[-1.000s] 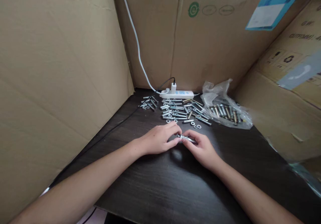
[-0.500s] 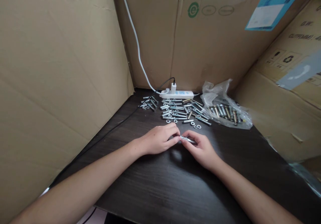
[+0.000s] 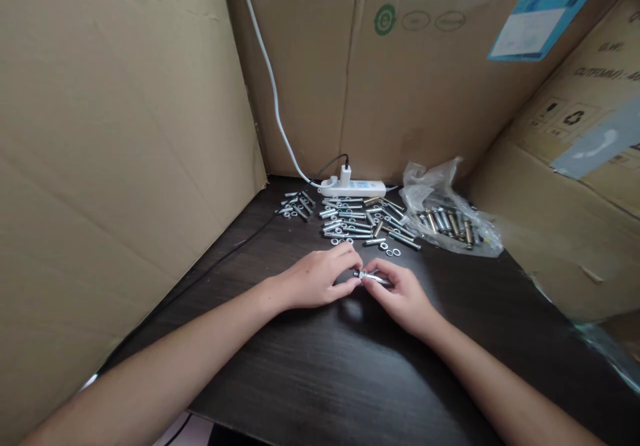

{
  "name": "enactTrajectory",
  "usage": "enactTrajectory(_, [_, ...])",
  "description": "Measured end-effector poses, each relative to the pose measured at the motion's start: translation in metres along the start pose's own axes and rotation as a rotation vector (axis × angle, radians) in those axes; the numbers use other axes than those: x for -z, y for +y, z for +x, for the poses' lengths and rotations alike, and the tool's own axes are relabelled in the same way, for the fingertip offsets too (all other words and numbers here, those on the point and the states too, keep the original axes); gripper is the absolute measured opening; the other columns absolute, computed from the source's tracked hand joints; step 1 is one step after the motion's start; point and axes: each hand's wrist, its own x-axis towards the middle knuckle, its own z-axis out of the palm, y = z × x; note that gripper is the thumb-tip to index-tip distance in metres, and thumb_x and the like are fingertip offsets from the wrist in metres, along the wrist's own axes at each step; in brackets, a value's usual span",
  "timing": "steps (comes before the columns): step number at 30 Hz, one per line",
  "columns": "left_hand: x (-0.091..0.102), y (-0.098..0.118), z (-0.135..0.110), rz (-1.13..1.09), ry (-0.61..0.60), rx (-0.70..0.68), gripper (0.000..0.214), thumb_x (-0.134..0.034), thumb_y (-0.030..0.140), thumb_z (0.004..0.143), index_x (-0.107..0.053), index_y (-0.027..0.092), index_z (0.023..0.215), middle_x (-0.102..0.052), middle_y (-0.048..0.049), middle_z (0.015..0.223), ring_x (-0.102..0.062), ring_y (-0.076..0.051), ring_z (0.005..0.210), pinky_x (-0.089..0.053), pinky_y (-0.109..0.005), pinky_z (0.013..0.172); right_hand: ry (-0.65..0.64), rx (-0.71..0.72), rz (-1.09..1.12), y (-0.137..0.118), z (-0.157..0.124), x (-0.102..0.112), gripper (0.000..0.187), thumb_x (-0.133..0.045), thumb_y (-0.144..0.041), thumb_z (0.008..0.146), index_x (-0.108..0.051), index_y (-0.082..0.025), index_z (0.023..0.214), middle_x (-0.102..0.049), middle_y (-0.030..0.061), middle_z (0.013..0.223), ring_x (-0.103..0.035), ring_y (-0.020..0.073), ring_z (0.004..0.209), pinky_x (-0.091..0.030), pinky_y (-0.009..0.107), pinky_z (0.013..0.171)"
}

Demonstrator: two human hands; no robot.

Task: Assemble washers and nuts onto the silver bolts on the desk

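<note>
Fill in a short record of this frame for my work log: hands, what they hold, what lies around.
left hand: pinches one end of a bolt
right hand: pinches the same bolt's other end
behind hands: loose bolts and washers on the table
right rear: plastic bag with more bolts
back edge: power strip
surround: cardboard boxes
</note>
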Motion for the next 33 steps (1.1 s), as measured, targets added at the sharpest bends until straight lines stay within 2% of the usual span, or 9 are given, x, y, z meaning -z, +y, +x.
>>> enactTrajectory(6, [-0.0004, 0.0005, -0.0003, -0.004, 0.018, -0.010, 0.015, -0.047, 0.026, 0.089, -0.050, 0.019, 0.102, -0.052, -0.0034, 0.101, -0.054, -0.014, 0.082, -0.044, -0.026, 0.074, -0.002, 0.006, -0.004, -0.0012, 0.0012, 0.0001, 0.020, -0.052, -0.034, 0.082, -0.058, -0.015, 0.079, -0.051, -0.0013, 0.066, -0.042, 0.0110, 0.059, -0.035, 0.022, 0.055])
enactTrajectory(14, [-0.0002, 0.0010, -0.0003, 0.007, 0.008, -0.023, 0.015, -0.048, 0.025, 0.088, -0.050, 0.019, 0.102, -0.052, -0.0033, 0.101, -0.054, -0.013, 0.080, -0.044, -0.024, 0.070, 0.004, -0.002, 0.019, -0.0020, 0.0003, -0.0008, 0.020, -0.053, -0.034, 0.081, -0.058, -0.015, 0.079, -0.052, -0.0009, 0.066, -0.043, 0.0111, 0.059, -0.036, 0.022, 0.055])
enactTrajectory(23, [-0.0004, 0.0016, -0.0001, 0.129, 0.024, -0.086, 0.018, -0.047, 0.024, 0.087, -0.052, 0.020, 0.104, -0.053, -0.0030, 0.102, -0.056, -0.014, 0.082, -0.045, -0.026, 0.073, -0.020, 0.017, -0.003, -0.0055, 0.0013, 0.0031, 0.022, -0.051, -0.035, 0.080, -0.053, -0.017, 0.068, -0.048, -0.0021, 0.060, -0.042, 0.0113, 0.056, -0.035, 0.022, 0.052])
enactTrajectory(29, [0.0019, 0.0033, -0.0006, 0.037, 0.030, -0.005, 0.018, -0.050, 0.027, 0.087, -0.049, 0.020, 0.103, -0.053, -0.0025, 0.101, -0.055, -0.014, 0.082, -0.045, -0.026, 0.073, -0.028, 0.040, -0.034, -0.0032, -0.0004, 0.0036, 0.023, -0.049, -0.034, 0.083, -0.052, -0.017, 0.069, -0.047, -0.0020, 0.062, -0.041, 0.0112, 0.059, -0.034, 0.022, 0.054])
enactTrajectory(33, [0.0029, 0.0019, -0.0007, -0.025, 0.005, 0.027, 0.017, -0.046, 0.033, 0.090, -0.050, 0.020, 0.099, -0.053, -0.0018, 0.098, -0.054, -0.014, 0.085, -0.044, -0.026, 0.076, -0.028, 0.041, -0.056, -0.0040, -0.0012, 0.0026, 0.023, -0.049, -0.034, 0.084, -0.052, -0.017, 0.069, -0.045, -0.0025, 0.060, -0.039, 0.0110, 0.057, -0.032, 0.021, 0.052])
